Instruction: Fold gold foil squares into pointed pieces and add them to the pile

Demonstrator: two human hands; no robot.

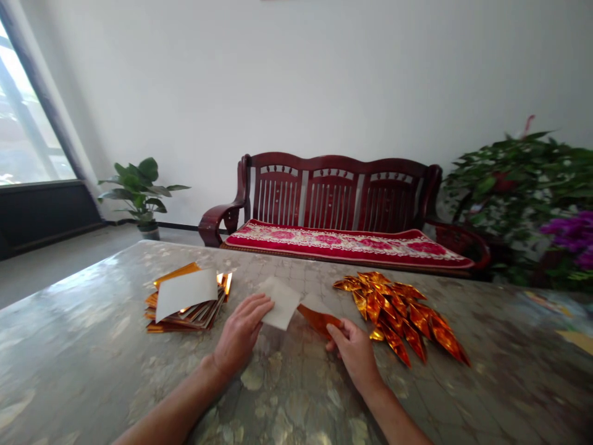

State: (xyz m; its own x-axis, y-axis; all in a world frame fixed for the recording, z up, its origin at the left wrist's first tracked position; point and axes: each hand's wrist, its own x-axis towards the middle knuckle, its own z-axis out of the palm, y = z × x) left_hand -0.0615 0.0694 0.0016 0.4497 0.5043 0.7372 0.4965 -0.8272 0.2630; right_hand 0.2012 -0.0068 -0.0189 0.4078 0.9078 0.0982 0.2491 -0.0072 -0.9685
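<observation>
My left hand (241, 334) rests on the table, its fingertips pinching the edge of a square of white paper (281, 303). My right hand (354, 356) grips a folded piece of orange foil paper (315, 320), whose pale back shows near the white square. To the right of that hand lies a loose heap of pointed, folded gold-orange foil pieces (398, 315). Left of my left hand sits a stack of orange foil sheets (189, 315), with a white sheet (186, 294) lying askew on top.
Everything lies on a glossy, mottled grey-green table top (296, 395). Beyond its far edge stand a dark red wooden bench (331, 191) with a red floral cushion, a potted plant (141, 191) and a leafy plant with purple flowers (519, 198).
</observation>
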